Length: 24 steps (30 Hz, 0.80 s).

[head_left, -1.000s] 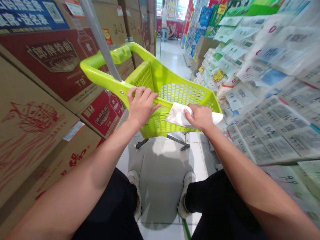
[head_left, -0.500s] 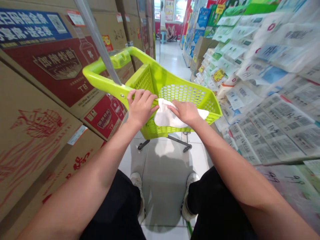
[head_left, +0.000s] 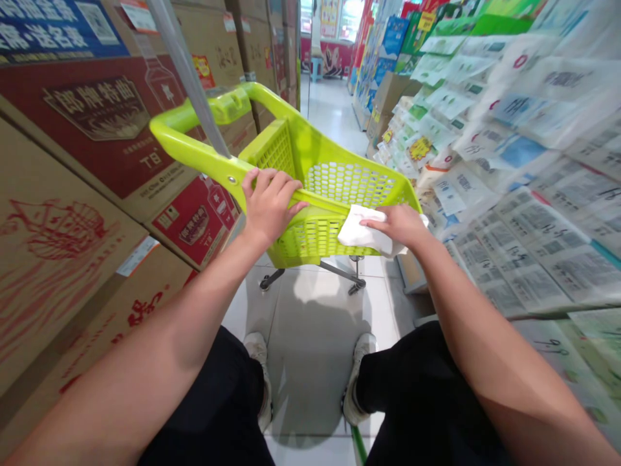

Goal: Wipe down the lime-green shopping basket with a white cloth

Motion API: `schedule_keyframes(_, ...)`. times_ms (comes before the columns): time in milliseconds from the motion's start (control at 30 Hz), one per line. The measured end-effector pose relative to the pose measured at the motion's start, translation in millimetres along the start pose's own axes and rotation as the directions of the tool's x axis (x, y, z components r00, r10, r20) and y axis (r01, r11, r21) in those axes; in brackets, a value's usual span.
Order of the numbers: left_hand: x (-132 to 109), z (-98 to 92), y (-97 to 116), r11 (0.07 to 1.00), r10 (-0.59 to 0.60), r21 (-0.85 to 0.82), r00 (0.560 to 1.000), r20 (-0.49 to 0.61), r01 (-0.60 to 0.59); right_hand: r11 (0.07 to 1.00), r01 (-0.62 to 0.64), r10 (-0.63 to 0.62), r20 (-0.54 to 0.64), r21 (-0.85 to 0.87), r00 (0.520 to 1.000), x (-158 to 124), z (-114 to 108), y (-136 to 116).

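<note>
Right hand (head_left: 403, 224) holding one white cloth (head_left: 356, 228), left hand (head_left: 270, 202) holding one cart (head_left: 324, 202)

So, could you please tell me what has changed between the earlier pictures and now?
The right hand first moved with the white cloth along the near rim of the green cart toward the left hand, then back away from it, toward the basket's far end. Nothing was taken hold of or let go: the cloth stays in the right hand, the left hand stays on the rim.
</note>
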<state>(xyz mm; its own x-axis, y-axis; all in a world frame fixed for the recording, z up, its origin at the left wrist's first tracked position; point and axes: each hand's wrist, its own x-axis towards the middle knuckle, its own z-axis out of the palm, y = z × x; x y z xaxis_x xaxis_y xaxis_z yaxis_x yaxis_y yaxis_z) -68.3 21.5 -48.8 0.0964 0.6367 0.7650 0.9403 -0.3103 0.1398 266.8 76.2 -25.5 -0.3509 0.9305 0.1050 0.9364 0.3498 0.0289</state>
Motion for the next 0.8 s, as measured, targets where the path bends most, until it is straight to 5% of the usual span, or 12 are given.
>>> schedule_keyframes(400, 2.7, 12.8, -10.1, 1.000, 0.012, -0.028, 0.999, -0.044, -0.013, 0.993, 0.116, -0.113, -0.110, 0.026, 0.988, 24.5, -10.0, -97.1)
schedule_keyframes(800, 1.5, 4.0, -13.1, 0.996, 0.069, -0.044, 0.993, -0.098, -0.073, 0.986, 0.163, -0.162, -0.054, 0.017, 0.985, -2.2, -4.4, -29.3)
